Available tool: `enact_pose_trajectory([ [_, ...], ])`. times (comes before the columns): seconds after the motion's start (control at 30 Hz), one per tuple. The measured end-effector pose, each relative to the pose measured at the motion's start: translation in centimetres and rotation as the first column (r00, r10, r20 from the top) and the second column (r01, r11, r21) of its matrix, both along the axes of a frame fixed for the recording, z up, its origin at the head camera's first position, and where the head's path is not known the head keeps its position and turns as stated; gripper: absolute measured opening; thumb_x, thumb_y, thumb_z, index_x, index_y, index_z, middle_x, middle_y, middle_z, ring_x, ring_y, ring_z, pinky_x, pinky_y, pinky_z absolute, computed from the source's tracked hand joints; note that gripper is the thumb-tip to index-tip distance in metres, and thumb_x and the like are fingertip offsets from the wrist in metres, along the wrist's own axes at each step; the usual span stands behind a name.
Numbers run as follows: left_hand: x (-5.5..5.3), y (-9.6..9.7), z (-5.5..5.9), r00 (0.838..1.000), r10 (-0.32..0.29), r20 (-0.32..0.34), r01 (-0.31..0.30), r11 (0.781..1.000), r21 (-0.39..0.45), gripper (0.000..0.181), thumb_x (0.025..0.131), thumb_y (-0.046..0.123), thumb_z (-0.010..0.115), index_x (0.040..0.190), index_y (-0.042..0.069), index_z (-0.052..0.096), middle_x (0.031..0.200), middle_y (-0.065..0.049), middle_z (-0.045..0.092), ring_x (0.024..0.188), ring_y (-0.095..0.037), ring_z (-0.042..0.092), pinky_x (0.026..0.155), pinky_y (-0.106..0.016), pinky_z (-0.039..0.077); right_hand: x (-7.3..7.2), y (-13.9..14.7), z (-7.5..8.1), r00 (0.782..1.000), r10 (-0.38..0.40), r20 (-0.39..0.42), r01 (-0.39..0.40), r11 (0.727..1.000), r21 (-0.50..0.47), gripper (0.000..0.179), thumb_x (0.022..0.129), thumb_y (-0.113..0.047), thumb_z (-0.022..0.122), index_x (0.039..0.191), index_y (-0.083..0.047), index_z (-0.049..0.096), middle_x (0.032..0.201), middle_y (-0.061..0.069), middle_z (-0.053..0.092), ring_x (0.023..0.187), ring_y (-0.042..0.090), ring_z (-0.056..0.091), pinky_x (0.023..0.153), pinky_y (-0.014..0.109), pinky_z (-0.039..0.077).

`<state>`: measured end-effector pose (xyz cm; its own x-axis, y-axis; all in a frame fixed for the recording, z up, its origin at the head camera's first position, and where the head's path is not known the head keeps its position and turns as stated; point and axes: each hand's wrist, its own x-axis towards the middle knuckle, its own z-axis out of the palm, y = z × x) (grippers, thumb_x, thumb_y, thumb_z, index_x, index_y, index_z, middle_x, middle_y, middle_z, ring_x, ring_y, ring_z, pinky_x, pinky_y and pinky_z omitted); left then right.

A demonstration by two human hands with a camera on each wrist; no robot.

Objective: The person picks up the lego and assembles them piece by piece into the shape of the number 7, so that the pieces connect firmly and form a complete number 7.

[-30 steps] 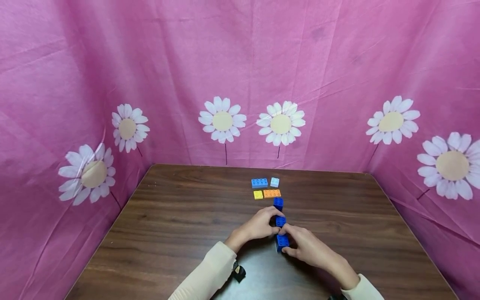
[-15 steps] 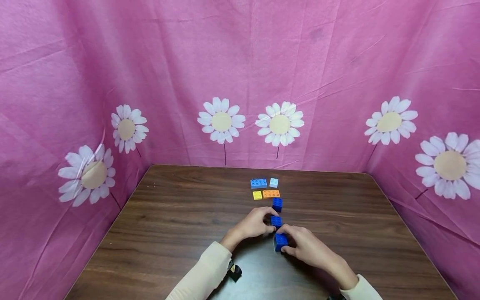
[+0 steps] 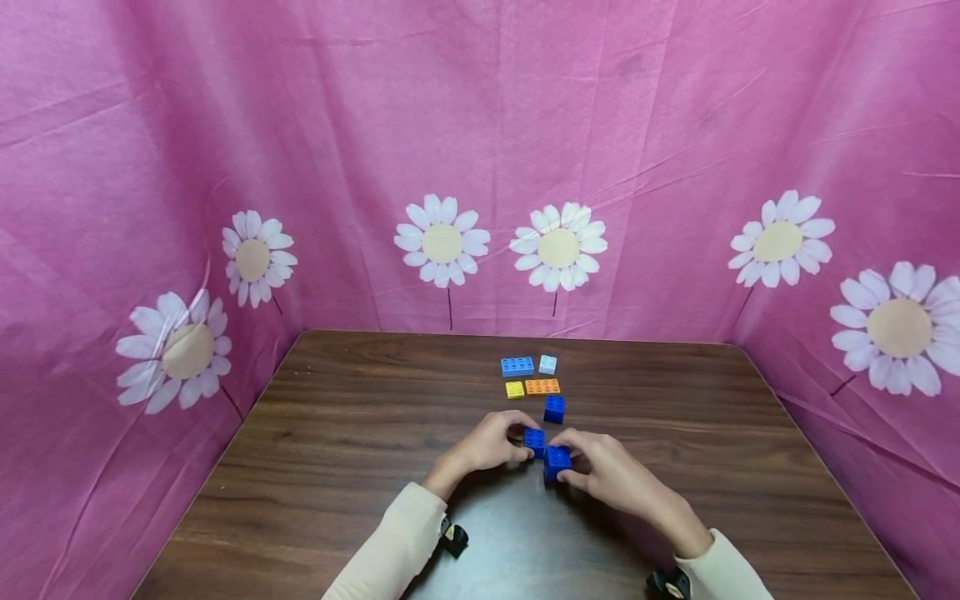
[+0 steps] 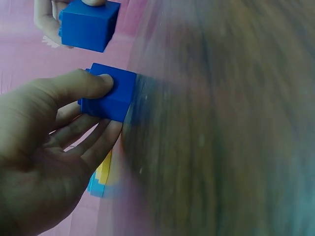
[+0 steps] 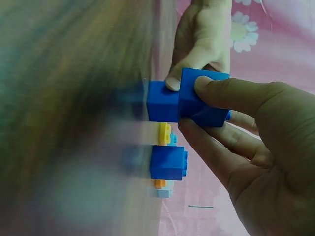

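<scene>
Two dark blue toy building bricks are in the hands at the middle of the table. My left hand (image 3: 491, 442) pinches one blue brick (image 4: 112, 93) between thumb and fingers, its base down at the tabletop. Just right of it, my right hand (image 3: 611, 471) grips the other blue brick (image 5: 204, 98) by its sides. That brick is raised off the table, studs up, as the left wrist view shows a gap under it. A third blue brick (image 3: 554, 408) stands on the table beyond both hands, touched by neither.
Behind the third brick lie a flat orange brick (image 3: 543, 387), a small yellow brick (image 3: 514, 390), a lighter blue brick (image 3: 517, 367) and a small pale blue brick (image 3: 547, 364). A pink flowered curtain (image 3: 480, 150) surrounds the back and sides of the wooden table (image 3: 337, 433).
My left hand has slid its blue brick leftward, away from the row. My right hand has lifted the nearest blue brick and brought it farther forward, beside the left one.
</scene>
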<state>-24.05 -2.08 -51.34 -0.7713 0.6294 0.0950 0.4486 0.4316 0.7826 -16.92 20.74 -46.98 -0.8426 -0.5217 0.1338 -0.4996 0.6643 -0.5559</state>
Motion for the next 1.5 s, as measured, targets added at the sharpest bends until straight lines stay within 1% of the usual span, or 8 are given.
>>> enact_pose_trajectory([
  [0.1,0.0,-0.6,0.1,1.0,-0.001,0.021,0.001,1.0,0.006,0.031,0.083,0.011,0.077,0.112,0.014,0.068,0.109,0.002,0.069,0.101,-0.005,0.064,0.088,-0.02,0.053,-0.5,-0.3,0.4,1.0,0.002,-0.03,-0.002,1.0,0.002,0.036,0.084,-0.018,0.078,0.117,-0.017,0.063,0.113,0.0,0.071,0.093,0.01,0.07,0.078,0.025,0.059],
  [0.27,0.0,-1.4,0.0,0.996,0.012,0.091,-0.015,0.999,0.031,0.032,0.082,0.008,0.077,0.112,0.013,0.067,0.11,-0.001,0.069,0.1,-0.009,0.065,0.087,-0.021,0.054,-1.3,-0.8,1.1,0.998,-0.003,-0.058,0.003,1.0,0.01,0.038,0.085,-0.021,0.077,0.12,-0.017,0.063,0.114,0.0,0.07,0.096,0.009,0.069,0.08,0.027,0.058],
  [0.57,-0.3,-2.6,0.1,0.985,0.013,0.172,-0.025,0.998,0.066,0.032,0.083,0.008,0.076,0.112,0.014,0.067,0.111,-0.004,0.068,0.102,-0.013,0.065,0.087,-0.024,0.055,-3.1,-2.1,2.5,0.999,0.003,-0.052,-0.002,1.0,0.016,0.038,0.086,-0.023,0.076,0.121,-0.018,0.062,0.113,0.0,0.069,0.094,0.008,0.068,0.077,0.022,0.057],
  [0.87,-0.3,-3.0,0.0,0.973,0.026,0.23,-0.041,0.997,0.064,0.035,0.081,0.012,0.079,0.113,0.016,0.065,0.113,-0.002,0.068,0.102,-0.013,0.065,0.087,-0.022,0.055,-5.0,-3.5,3.3,0.995,0.04,-0.092,-0.033,0.996,0.078,0.04,0.087,-0.026,0.075,0.123,-0.016,0.062,0.111,-0.001,0.07,0.091,0.01,0.068,0.078,0.032,0.059],
  [1.0,-0.4,-2.9,-0.1,0.97,0.016,0.241,-0.037,0.996,0.084,0.033,0.081,0.011,0.078,0.111,0.013,0.064,0.11,-0.003,0.068,0.101,-0.015,0.066,0.088,-0.024,0.055,-5.6,-4.0,3.4,0.996,0.063,-0.069,-0.056,0.993,0.104,0.044,0.089,-0.027,0.074,0.128,-0.013,0.06,0.113,0.001,0.07,0.092,0.011,0.069,0.078,0.03,0.059],
  [1.17,-0.4,-2.8,-0.1,0.966,0.018,0.256,-0.043,0.995,0.092,0.033,0.082,0.011,0.079,0.111,0.012,0.064,0.109,-0.004,0.067,0.101,-0.015,0.066,0.087,-0.025,0.056,-6.0,-4.5,3.2,0.993,0.094,-0.076,-0.08,0.984,0.161,0.044,0.089,-0.028,0.073,0.129,-0.013,0.061,0.118,0.001,0.069,0.095,0.007,0.067,0.079,0.023,0.057],
  [1.33,-0.4,-2.9,-0.1,0.964,0.017,0.265,-0.042,0.995,0.087,0.035,0.082,0.012,0.079,0.113,0.011,0.064,0.11,-0.004,0.068,0.1,-0.015,0.066,0.084,-0.023,0.056,-6.1,-4.9,2.9,0.992,0.105,-0.075,-0.091,0.981,0.169,0.037,0.088,-0.028,0.074,0.122,-0.014,0.065,0.111,-0.003,0.069,0.091,0.005,0.064,0.074,0.018,0.054],
  [1.5,-0.4,-3.0,0.0,0.962,0.016,0.272,-0.039,0.996,0.08,0.036,0.082,0.012,0.079,0.113,0.01,0.063,0.111,-0.004,0.068,0.1,-0.014,0.067,0.082,-0.023,0.057,-6.2,-5.2,2.3,0.992,0.111,-0.063,-0.099,0.981,0.167,0.034,0.088,-0.027,0.074,0.118,-0.015,0.065,0.106,-0.006,0.068,0.091,0.004,0.063,0.074,0.018,0.054],
])
